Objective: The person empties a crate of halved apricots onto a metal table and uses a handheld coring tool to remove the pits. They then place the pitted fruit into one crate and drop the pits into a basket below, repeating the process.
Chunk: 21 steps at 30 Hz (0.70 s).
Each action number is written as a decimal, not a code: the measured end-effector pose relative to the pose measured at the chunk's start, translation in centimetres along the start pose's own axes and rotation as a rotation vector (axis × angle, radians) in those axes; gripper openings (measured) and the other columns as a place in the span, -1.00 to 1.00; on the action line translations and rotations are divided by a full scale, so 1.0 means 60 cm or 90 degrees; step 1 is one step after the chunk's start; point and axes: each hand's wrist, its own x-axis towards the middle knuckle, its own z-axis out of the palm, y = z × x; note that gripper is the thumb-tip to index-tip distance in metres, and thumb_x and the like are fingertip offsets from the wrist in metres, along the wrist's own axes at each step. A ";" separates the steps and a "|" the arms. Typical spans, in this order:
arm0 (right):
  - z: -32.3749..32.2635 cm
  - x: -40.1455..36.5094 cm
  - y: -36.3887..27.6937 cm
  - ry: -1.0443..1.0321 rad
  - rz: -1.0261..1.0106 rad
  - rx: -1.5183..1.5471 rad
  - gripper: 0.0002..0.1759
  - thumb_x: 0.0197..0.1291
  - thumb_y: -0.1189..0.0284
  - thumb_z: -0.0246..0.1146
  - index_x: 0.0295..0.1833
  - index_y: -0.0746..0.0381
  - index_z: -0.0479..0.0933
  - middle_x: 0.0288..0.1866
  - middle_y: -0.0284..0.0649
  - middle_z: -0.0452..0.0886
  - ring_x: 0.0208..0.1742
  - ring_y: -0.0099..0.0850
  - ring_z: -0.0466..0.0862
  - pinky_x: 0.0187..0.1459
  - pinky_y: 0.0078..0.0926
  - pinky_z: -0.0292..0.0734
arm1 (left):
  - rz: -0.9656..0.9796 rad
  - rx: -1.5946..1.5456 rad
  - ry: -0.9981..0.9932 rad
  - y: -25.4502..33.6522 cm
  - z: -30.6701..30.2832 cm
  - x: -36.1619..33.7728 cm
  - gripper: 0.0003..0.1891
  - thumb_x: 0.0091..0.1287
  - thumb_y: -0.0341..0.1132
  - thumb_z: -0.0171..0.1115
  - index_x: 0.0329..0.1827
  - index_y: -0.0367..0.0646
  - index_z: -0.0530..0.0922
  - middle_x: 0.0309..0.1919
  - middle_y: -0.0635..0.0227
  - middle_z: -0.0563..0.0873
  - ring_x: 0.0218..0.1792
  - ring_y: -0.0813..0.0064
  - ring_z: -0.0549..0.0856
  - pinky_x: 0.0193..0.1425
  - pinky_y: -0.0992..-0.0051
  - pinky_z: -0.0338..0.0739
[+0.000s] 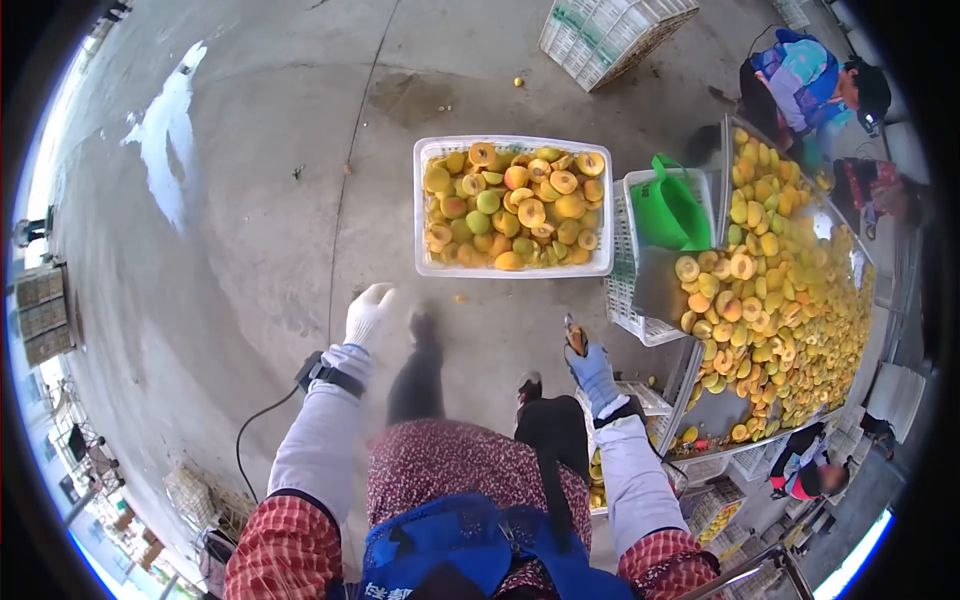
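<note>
My left hand [368,312], in a white knitted glove, hangs above the concrete floor with its fingers stretched out and nothing in them. In front of it and to the right is a white plastic crate [423,274] full of yellow peaches [532,212], many cut in half. My right hand [590,370] wears a pale glove and is closed around a small hand tool [575,338] with an orange-brown part and a metallic tip. Its exact kind does not show clearly. That hand is left of the sorting table's near end.
A metal-edged table [722,405] at right carries a heap of halved peaches. Beside it, a green scoop-like container [672,212] sits in a white crate [622,275]. Co-workers [810,80] are along the table. Another crate [605,45] stands at the top.
</note>
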 end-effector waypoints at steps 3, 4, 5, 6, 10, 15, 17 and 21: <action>-0.005 0.258 0.026 0.289 -0.240 -0.077 -0.55 0.15 0.33 0.27 0.16 0.24 0.53 -0.17 0.03 0.62 -0.14 -0.05 0.64 -0.06 -0.15 0.53 | 0.031 0.060 0.085 0.029 0.102 0.188 -0.50 0.32 -0.03 0.21 0.18 -0.21 0.59 -0.02 -0.02 0.72 0.03 0.10 0.71 0.13 0.28 0.55; -0.034 0.301 -0.027 0.234 -0.177 -0.013 -0.55 0.16 0.34 0.24 0.17 0.24 0.51 -0.01 0.07 0.58 0.01 0.03 0.58 0.07 -0.08 0.47 | 0.040 0.101 0.120 0.028 0.136 0.247 -0.47 0.32 -0.02 0.20 0.22 -0.21 0.56 0.01 -0.05 0.70 0.06 0.09 0.69 0.15 0.26 0.54; -0.042 0.397 0.010 0.239 -0.151 -0.145 -0.52 0.16 0.31 0.24 0.18 0.25 0.48 0.03 0.10 0.57 0.03 0.10 0.58 0.06 -0.03 0.47 | 0.035 0.095 0.169 0.008 0.180 0.303 -0.46 0.33 0.01 0.19 0.21 -0.22 0.56 0.03 -0.06 0.68 0.08 0.06 0.67 0.16 0.24 0.53; -0.043 0.469 0.031 0.285 -0.153 -0.190 -0.49 0.16 0.30 0.23 0.21 0.26 0.45 0.01 0.13 0.57 0.03 0.11 0.58 0.07 0.00 0.47 | 0.032 0.084 0.226 -0.010 0.221 0.359 -0.45 0.34 0.03 0.19 0.20 -0.23 0.55 0.05 -0.08 0.67 0.10 0.03 0.66 0.18 0.21 0.52; -0.049 0.679 0.125 0.400 -0.136 -0.242 -0.45 0.12 0.23 0.28 0.18 0.29 0.46 -0.13 0.17 0.65 -0.07 0.18 0.64 -0.01 0.00 0.54 | -0.072 0.048 0.259 -0.022 0.335 0.465 -0.52 0.39 0.08 0.16 -0.02 -0.24 0.58 -0.17 -0.06 0.71 -0.10 -0.02 0.70 -0.02 0.17 0.56; -0.076 0.731 0.176 0.150 0.065 0.387 -0.61 0.01 0.42 0.47 -0.07 0.34 0.55 -0.33 -0.25 0.64 -0.35 -0.34 0.62 -0.28 -0.34 0.53 | -0.101 0.123 0.285 -0.025 0.345 0.478 -0.61 0.39 0.03 0.17 -0.17 -0.19 0.57 -0.39 -0.02 0.71 -0.29 -0.09 0.70 -0.19 0.14 0.54; -0.075 0.715 0.171 0.113 0.057 0.458 -0.59 0.01 0.45 0.48 -0.05 0.34 0.51 -0.28 -0.21 0.59 -0.32 -0.42 0.59 -0.30 -0.43 0.49 | -0.101 0.138 0.254 -0.032 0.330 0.482 -0.61 0.38 0.01 0.17 -0.13 -0.19 0.59 -0.36 -0.03 0.72 -0.24 -0.10 0.71 -0.16 0.14 0.54; -0.051 0.758 0.262 0.187 0.119 0.390 -0.51 0.05 0.54 0.43 0.11 0.34 0.46 -0.19 -0.22 0.58 -0.30 -0.46 0.55 -0.26 -0.51 0.51 | -0.086 0.125 0.213 -0.020 0.305 0.494 -0.61 0.36 -0.01 0.18 -0.06 -0.19 0.60 -0.33 -0.04 0.73 -0.18 -0.10 0.71 -0.11 0.15 0.54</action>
